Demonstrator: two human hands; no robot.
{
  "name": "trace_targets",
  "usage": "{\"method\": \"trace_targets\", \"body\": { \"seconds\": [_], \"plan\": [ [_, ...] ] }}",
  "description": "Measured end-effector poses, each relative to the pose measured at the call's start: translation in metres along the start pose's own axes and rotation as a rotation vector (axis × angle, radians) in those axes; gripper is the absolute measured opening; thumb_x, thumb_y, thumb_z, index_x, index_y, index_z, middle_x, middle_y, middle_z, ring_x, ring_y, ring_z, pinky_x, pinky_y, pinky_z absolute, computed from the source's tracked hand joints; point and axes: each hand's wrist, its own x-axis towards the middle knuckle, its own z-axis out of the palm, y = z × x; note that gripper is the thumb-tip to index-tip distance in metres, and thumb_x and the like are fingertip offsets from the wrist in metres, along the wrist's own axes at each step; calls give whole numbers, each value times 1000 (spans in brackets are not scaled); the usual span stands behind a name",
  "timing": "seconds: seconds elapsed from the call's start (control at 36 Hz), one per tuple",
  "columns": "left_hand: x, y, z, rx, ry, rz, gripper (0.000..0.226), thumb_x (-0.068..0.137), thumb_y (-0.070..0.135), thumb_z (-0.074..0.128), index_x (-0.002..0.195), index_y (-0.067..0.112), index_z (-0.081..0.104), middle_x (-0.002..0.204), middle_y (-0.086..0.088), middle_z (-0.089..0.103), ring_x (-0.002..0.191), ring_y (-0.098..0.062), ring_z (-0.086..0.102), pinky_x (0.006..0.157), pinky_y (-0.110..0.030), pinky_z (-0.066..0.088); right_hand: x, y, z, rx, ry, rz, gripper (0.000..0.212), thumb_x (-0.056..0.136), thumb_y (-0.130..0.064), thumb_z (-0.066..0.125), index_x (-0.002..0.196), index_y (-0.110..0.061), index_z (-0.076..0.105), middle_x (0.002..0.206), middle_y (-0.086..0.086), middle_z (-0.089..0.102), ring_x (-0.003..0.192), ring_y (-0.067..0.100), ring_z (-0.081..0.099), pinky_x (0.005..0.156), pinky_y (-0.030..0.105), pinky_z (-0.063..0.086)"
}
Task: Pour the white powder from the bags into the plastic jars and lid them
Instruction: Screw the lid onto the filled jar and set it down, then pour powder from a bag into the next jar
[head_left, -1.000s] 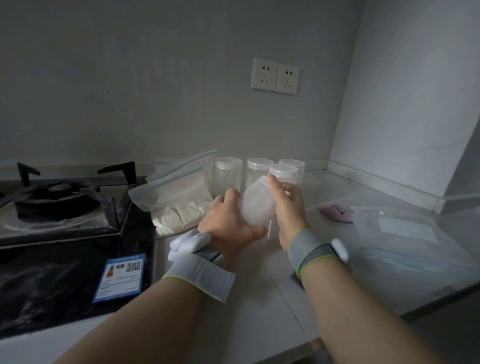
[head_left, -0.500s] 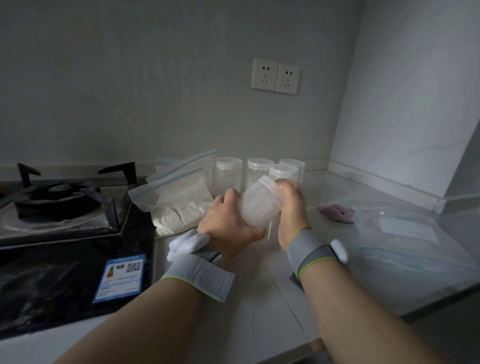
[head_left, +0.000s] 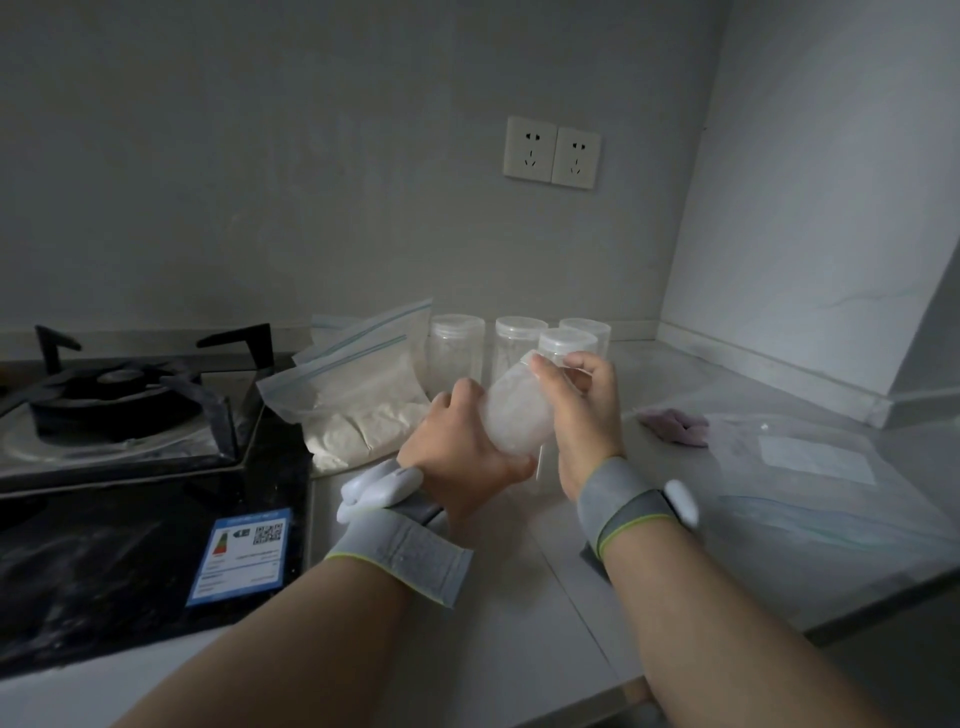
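I hold a clear plastic jar (head_left: 514, 415) tilted, mouth up to the right, above the counter; it looks frosted white inside. My left hand (head_left: 460, 457) grips its lower body. My right hand (head_left: 584, 410) is closed around its top, where the lid sits; the lid itself is mostly hidden by my fingers. Behind stand three lidded jars (head_left: 456, 348), (head_left: 519, 340), (head_left: 566, 343), with a further one partly hidden. A zip bag of white powder (head_left: 358, 410) lies to the left against the wall.
A gas stove (head_left: 119, 410) with black glass top and a blue label (head_left: 241, 556) fills the left. An empty flat zip bag (head_left: 815, 467) and a pink cloth (head_left: 675, 423) lie on the counter (head_left: 519, 597) at right. The counter's front edge runs near my forearms.
My right hand has shifted around the jar's top, fingers now more over the rim. The jar and my left hand stay almost in place.
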Motion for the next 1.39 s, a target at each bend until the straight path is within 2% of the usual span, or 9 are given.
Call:
{"method": "trace_targets", "body": {
  "seconds": [0.11, 0.28, 0.44, 0.5, 0.58, 0.83, 1.08, 1.28, 1.39],
  "plan": [
    [2, -3, 2, -42, 12, -27, 64, 64, 43, 77, 111, 19, 41, 107, 0, 50, 99, -22, 54, 73, -26, 37, 5, -1, -2, 44, 65, -93, 25, 79, -16, 71, 81, -25, 48, 98, 8, 52, 87, 15, 52, 78, 25, 44],
    [3, -9, 3, -118, 28, -119, 68, 70, 48, 76, 118, 12, 43, 99, 3, 50, 102, -24, 56, 72, -25, 35, 8, -12, -8, 157, 129, 80, 17, 95, -25, 49, 79, -18, 47, 79, 3, 50, 63, 18, 54, 59, 29, 48],
    [6, -13, 6, -168, -12, -150, 75, 73, 45, 76, 127, 10, 37, 121, -10, 57, 111, -27, 55, 82, -29, 42, 9, 3, -14, -126, 160, 255, 32, 97, -35, 39, 74, -15, 48, 74, 14, 56, 56, 33, 62, 38, 31, 51],
    [7, -12, 5, -170, -2, -156, 76, 74, 41, 76, 131, 9, 35, 125, -13, 55, 115, -30, 53, 91, -33, 43, 12, 12, -13, -296, 199, 234, 29, 95, -29, 42, 72, -12, 49, 83, 22, 60, 71, 40, 65, 45, 44, 55],
    [10, -15, 4, -154, -39, -171, 80, 75, 43, 74, 133, 8, 32, 127, -13, 54, 116, -29, 52, 93, -34, 42, 17, 22, -15, -552, 153, 178, 18, 89, -16, 45, 87, -6, 60, 100, 25, 64, 95, 46, 61, 78, 57, 52],
    [16, -23, 8, 53, -86, -253, 86, 71, 58, 70, 132, 12, 29, 127, -9, 52, 118, -30, 51, 98, -39, 43, 5, 10, -23, -788, 47, 182, 30, 89, -11, 44, 116, -4, 54, 119, 25, 59, 108, 41, 57, 94, 42, 44],
    [0, -29, 3, 223, -47, -246, 60, 78, 55, 62, 120, 20, 38, 121, -4, 58, 114, -28, 52, 93, -36, 40, -19, -6, -28, -972, -116, 174, 43, 91, -13, 46, 133, -7, 42, 135, 19, 44, 123, 33, 44, 95, 30, 35],
    [-15, -34, -12, 126, -57, -219, 42, 85, 24, 56, 126, 20, 47, 124, -3, 55, 117, -24, 49, 94, -31, 41, -35, -13, -35, -988, -156, 148, 30, 88, -15, 52, 117, -7, 54, 125, 17, 53, 116, 32, 50, 90, 29, 38],
    [-30, -30, -25, 275, 111, -164, 30, 88, 19, 50, 118, 19, 54, 127, -4, 49, 119, -25, 39, 93, -32, 35, -47, -15, -31, -896, -205, 87, 16, 84, -14, 57, 98, -9, 66, 105, 11, 67, 103, 28, 58, 76, 24, 37]
  ]
}}
